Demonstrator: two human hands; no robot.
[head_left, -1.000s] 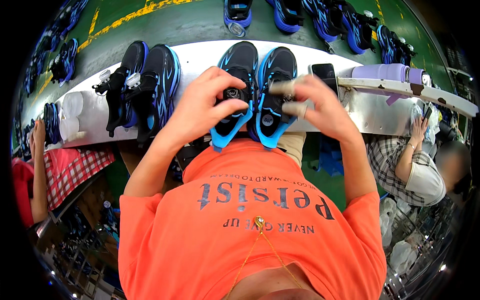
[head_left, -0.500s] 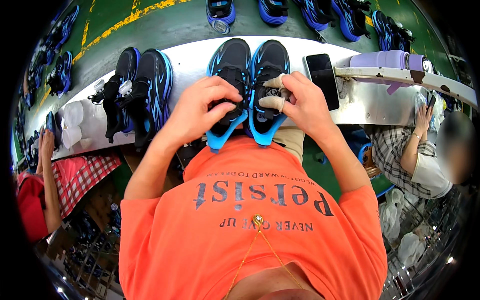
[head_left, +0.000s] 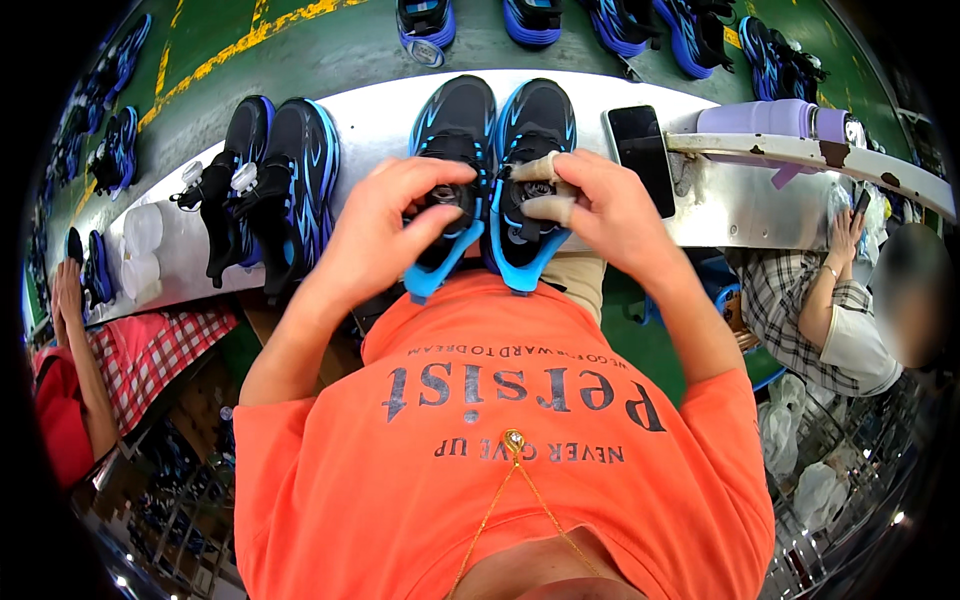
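Observation:
Two black sneakers with blue trim, a left shoe and a right shoe, stand side by side on the bench in front of me, toes pointing away and heels against my shirt. My left hand has thumb and forefinger around the round dark dial on the left shoe's tongue. My right hand wears pale finger covers on thumb and forefinger. These two fingers sit on either side of the dial on the right shoe's tongue. Both palms face inward, and the fingers partly cover the dials.
Another pair of sneakers stands left on the white bench, beside clear plastic cups. A black phone and a purple bottle lie right, by a chipped white rail. More shoes line the far side; co-workers sit left and right.
My left thumb and forefinger have spread slightly wider around the dial. My right hand stays at its dial. The co-worker's hands at the left have moved to another dark shoe.

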